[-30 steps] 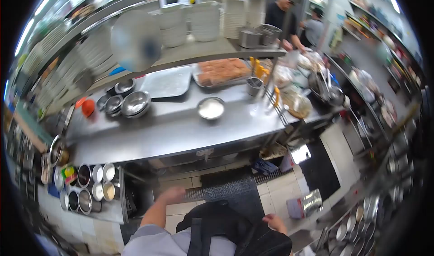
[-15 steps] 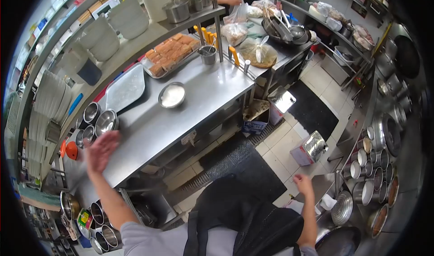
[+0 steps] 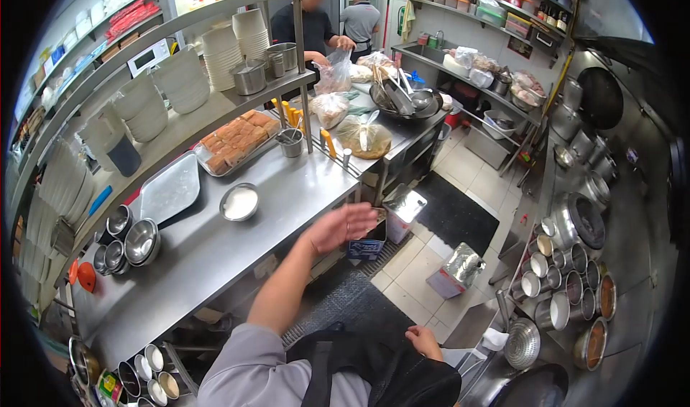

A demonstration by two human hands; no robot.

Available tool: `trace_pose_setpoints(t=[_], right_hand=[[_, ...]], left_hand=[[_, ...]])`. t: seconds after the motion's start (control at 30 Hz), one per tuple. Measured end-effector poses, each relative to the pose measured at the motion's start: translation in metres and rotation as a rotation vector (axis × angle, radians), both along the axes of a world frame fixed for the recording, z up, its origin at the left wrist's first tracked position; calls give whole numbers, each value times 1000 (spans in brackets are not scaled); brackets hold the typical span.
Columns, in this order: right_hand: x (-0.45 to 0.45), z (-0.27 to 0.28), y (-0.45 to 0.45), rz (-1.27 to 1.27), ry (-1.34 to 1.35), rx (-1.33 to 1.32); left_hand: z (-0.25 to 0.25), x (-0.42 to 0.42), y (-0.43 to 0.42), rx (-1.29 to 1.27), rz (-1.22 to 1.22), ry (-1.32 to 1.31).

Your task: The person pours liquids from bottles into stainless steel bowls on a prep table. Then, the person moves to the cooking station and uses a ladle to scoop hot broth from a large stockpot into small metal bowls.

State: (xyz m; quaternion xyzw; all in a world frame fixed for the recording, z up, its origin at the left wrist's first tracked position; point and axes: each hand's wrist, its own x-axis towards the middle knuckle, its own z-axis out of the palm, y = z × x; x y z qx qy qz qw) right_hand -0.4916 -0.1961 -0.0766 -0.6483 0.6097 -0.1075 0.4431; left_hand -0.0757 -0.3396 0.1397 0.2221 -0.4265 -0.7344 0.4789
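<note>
My left hand is stretched out in the air near the front edge of the steel counter, fingers extended and nothing in it. A steel bowl of white contents stands on the counter, up and left from that hand. Low and to the right, my right hand hangs beside the black apron. Its fingers are loosely curled, partly turned away, and no object shows in them. A large perforated ladle lies to its right.
A tray of browned blocks, a bare tray and stacked steel bowls occupy the counter. Metal tins stand on the floor by dark mats. Pots crowd the right. A co-worker handles a plastic bag.
My left hand has swung right, from near the stacked bowls to beyond the counter's front edge. My right hand is closer to my body. The view has tilted up, showing two people.
</note>
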Motion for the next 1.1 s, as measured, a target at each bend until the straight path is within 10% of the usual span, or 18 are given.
trace_pose_setpoints(t=[0.1,0.2,0.43,0.67,0.77,0.87,1.0,1.1], right_hand=[[-10,-11,13,2,2,57],[-7,-11,22,88,20,62],[-27,-46,17,100,-22,201],[-9,-5,1,153,151,89],[18,4,-1,73,101,40],[46,-3,4,-267,-250,214],[79,27,9,-698,-812,516],[97,52,6,-788,-989,464]], left_hand=[[-176,-10,43,487,274,-389],[-380,30,196,216,71,-1424],[-377,69,398,843,-266,-1560],[-425,28,289,299,-53,-1631],[-402,-4,127,204,-7,-1239],[-247,-65,19,-51,121,-886],[-50,-131,8,-583,-33,-648],[-55,-173,36,-845,-194,-570]])
